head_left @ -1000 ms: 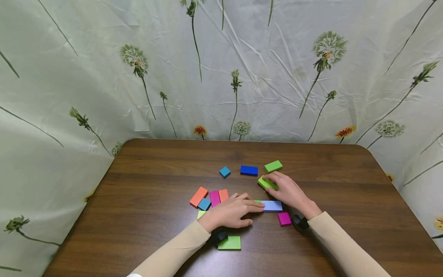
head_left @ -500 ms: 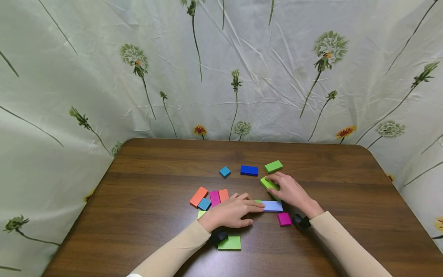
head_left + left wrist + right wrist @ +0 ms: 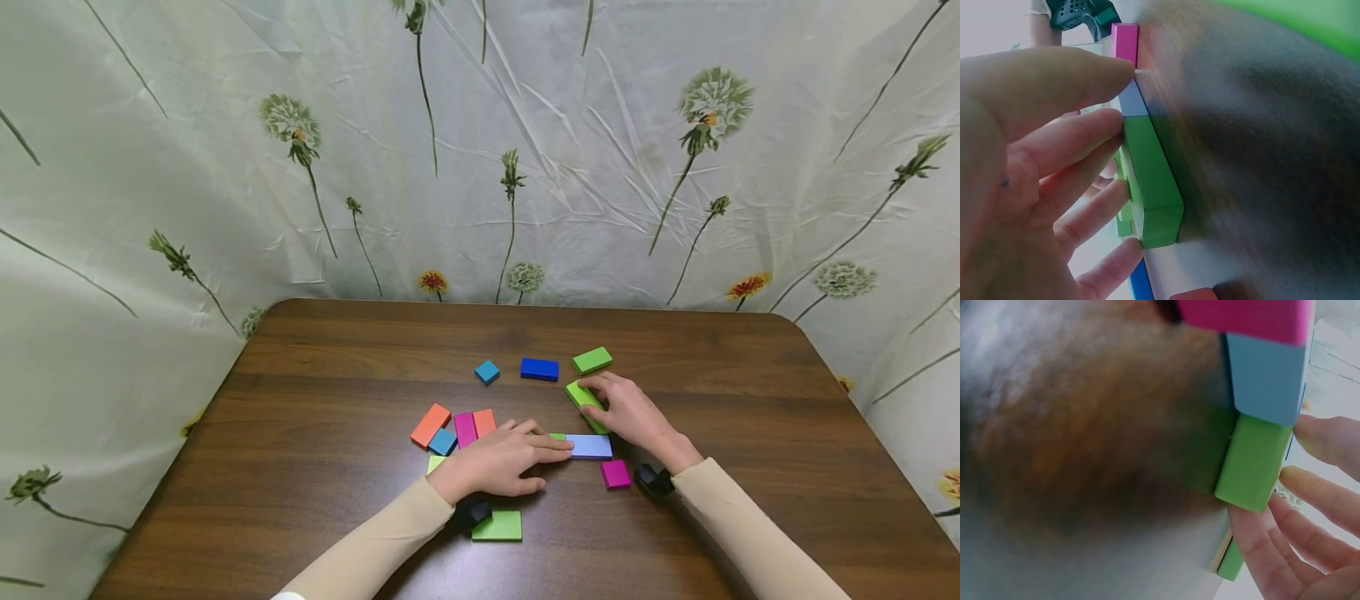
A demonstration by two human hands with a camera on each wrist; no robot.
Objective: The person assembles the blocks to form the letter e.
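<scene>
My right hand (image 3: 637, 421) grips a lime-green block (image 3: 579, 395) between thumb and fingers, and the block lies slanted on the table. Its near end is right at the back edge of a light blue block (image 3: 590, 447). My left hand (image 3: 502, 460) rests with extended fingers on a green block (image 3: 1157, 181), which meets the light blue one end to end. Most of that green block is hidden under the hand in the head view. A magenta block (image 3: 616, 474) sits just in front of the light blue block, near my right wrist.
Behind lie a small blue block (image 3: 487, 372), a dark blue block (image 3: 540, 369) and another green block (image 3: 592, 360). Left of my left hand are orange (image 3: 431, 426), magenta (image 3: 465, 430) and teal (image 3: 442, 442) blocks. A green block (image 3: 502, 527) lies near my left wrist.
My right hand has slid the lime-green block slightly to the right and nearer to me, turning it a little. The left hand stays in place.
</scene>
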